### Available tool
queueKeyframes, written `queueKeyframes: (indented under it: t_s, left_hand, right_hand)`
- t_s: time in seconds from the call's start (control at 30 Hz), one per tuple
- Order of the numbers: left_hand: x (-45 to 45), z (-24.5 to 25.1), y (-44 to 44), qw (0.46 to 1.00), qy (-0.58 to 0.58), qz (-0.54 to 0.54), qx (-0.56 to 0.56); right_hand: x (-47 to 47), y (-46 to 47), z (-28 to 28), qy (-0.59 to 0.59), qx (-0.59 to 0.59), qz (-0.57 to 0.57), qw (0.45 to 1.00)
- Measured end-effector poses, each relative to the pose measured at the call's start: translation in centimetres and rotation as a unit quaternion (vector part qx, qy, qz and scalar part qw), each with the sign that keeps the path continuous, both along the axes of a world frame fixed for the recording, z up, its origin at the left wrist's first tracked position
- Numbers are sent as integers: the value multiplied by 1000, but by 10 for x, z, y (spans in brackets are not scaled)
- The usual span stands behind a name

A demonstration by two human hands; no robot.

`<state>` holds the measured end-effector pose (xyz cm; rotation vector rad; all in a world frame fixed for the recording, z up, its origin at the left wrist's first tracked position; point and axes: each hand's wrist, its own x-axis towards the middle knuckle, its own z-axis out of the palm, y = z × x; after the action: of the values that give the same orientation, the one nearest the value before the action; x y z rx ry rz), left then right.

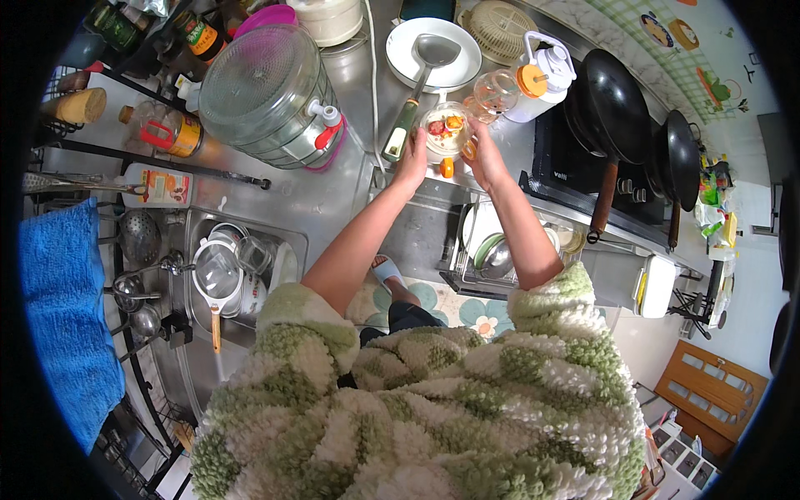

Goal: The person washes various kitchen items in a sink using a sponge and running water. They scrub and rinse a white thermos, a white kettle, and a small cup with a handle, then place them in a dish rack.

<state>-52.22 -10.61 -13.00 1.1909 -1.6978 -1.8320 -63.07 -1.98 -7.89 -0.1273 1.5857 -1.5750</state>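
A small, clear round vessel (445, 132) sits at the counter's front edge, with red and orange pieces of food in it. My left hand (412, 159) grips its left side, and my right hand (487, 156) holds the right side. Two orange parts, probably handles (446, 167), show at its near side. To the left lies a wok spatula (400, 134), its metal blade resting in a white dish (400, 53). Just beyond my right hand are a clear glass container (495, 94) and an orange lid (531, 81). My palms hide parts of the vessel's sides.
Right of my hands, black woks (609, 106) stand on a black cooktop (559, 165). A big clear water container with a tap (262, 100) is on the left, beyond a sink (294, 234) holding a strainer (215, 269). Below the counter, a dish drawer (459, 284) is pulled out.
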Motion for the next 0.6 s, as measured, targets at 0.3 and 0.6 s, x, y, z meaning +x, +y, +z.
queueKeyframes:
  t_s: [0.3, 0.6]
  left_hand:
    - [-16, -3, -7, 1000, -8, -13, -2]
    - [-10, -17, 9, 999, 40, 17, -27]
  right_hand:
    - [-20, -11, 7, 3, -14, 39, 999]
    - [-28, -14, -18, 26, -9, -50, 998]
